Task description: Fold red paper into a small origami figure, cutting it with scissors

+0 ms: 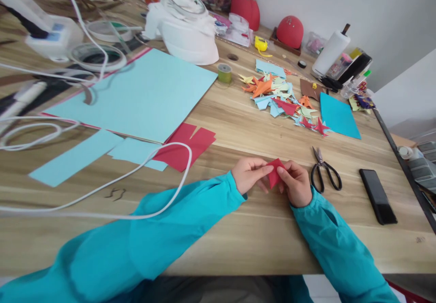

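Note:
A small folded piece of red paper [274,179] is held up between my two hands, just above the wooden table [238,221]. My left hand [251,175] pinches its left side with the thumb on top. On the other side, my right hand [297,182] grips the paper, its thumb pressed on the front. Fingers behind the paper are partly hidden. Black-handled scissors [320,164] lie right of my right hand, blades slightly apart. Beyond the hands rests a pile of folded paper pieces [286,106] in red, orange, light blue and pale yellow.
Large light blue sheets [143,94] lie at left, with cut red paper [192,146] and light blue strips [76,157] nearby. A white cable [102,189] loops over the left side. A phone [378,196] lies at right. A thread spool [224,72] stands farther back.

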A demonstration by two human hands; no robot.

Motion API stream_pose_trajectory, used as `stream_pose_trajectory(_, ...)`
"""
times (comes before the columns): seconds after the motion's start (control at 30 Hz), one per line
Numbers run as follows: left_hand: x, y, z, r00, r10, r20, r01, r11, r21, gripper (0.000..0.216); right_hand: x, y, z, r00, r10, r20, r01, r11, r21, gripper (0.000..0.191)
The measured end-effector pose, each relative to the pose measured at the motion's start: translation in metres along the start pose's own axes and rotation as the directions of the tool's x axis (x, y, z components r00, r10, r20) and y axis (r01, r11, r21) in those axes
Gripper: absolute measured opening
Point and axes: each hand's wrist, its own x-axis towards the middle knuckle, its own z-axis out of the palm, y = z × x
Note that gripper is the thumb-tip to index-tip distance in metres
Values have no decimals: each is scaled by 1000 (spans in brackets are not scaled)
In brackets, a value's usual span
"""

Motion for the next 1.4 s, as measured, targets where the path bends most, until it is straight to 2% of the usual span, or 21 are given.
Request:
stream_pose_trajectory(0.23,-1,-2,5,995,-98,8,97,989,112,27,0,3,-1,1000,-4,-22,4,1000,16,31)
stream_pose_trajectory(0.37,-2,-2,6,991,-134,1,133,984,115,27,-1,-2,1,1000,12,-23,-12,1000,-10,33)
stream_pose_trajectory(0.47,-3,-1,5,988,-150,41,144,982,121,28,-2,-7,4,999,43,16,-42,998,-55,31)
stream_pose_trajectory(0.83,-3,-3,5,980,-173,95,153,970,189,17,-2,-9,3,996,57,62,-50,993,-110,29)
stream_pose_trajectory(1.0,-2,-7,3,974,-172,147,121,944,306,20,-3,-12,3,994,-30,101,55,965,-257,30)
stream_pose_trajectory(1.1,-2,-11,1,967,-171,191,95,931,354,21,-4,-11,2,990,-63,129,92,968,-235,31)
stream_pose_trajectory(1.27,-6,-13,1,969,-115,218,21,920,392,23,-5,-11,3,992,-35,124,59,978,-198,31)
stream_pose_trajectory(1.4,-6,-11,2,965,-160,210,65,915,398,21,-5,-12,4,993,-51,103,68,984,-163,29)
